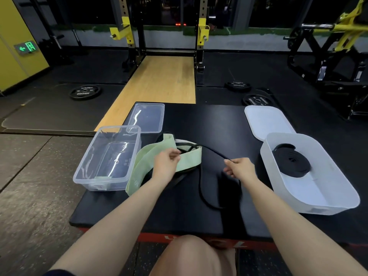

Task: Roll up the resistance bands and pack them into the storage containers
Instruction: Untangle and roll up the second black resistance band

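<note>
A thin black resistance band (pixel 201 188) is being pinched and stretched above the black table (pixel 179 216) between the left hand (pixel 166 161) and the right hand (pixel 239 167). A rolled black band (pixel 291 163) is lying in the white container (pixel 338 198); a green fabric band (pixel 151 156) is lying beside the clear container (pixel 85 174).

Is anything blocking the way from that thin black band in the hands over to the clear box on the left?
Yes. The green band lies draped between the black band and the clear box, right against the box's near side. The box itself is open and looks empty; its lid lies behind it.
</note>
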Available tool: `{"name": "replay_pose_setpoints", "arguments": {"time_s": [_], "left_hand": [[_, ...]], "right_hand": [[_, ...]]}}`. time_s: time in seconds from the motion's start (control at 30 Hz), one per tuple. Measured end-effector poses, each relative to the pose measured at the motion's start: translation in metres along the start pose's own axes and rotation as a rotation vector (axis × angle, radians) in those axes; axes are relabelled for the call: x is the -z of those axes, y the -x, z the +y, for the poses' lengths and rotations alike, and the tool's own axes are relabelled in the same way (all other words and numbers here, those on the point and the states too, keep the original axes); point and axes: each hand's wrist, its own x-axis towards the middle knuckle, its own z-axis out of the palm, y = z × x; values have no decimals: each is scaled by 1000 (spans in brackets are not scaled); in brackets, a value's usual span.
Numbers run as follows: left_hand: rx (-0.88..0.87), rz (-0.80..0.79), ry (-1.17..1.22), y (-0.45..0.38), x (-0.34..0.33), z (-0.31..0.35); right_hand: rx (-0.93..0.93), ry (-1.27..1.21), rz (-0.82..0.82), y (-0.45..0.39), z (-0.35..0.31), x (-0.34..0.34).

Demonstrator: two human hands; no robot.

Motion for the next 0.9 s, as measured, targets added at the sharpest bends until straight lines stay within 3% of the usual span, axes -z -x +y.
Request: {"name": "replay_pose_setpoints", "arguments": {"time_s": [0.17, 0.33, 0.43, 0.5, 0.67, 0.8, 0.9], "left_hand": [[-69, 112, -296, -25, 23, -11], [-21, -49, -650, -41, 31, -15], [-62, -58, -744, -42, 34, -14], [-50, -65, -652, -40, 34, -14], [3, -65, -352, -34, 37, -12], [22, -77, -36, -29, 45, -9], [63, -101, 196, -21, 53, 0]], "right_hand": [[-13, 117, 97, -12, 18, 11], [0, 346, 155, -16, 21, 18], [134, 596, 196, -10, 12, 11], [333, 644, 197, -8, 2, 2], [706, 583, -117, -5, -27, -41], [743, 697, -274, -5, -44, -70], [773, 844, -231, -10, -45, -79]]}}
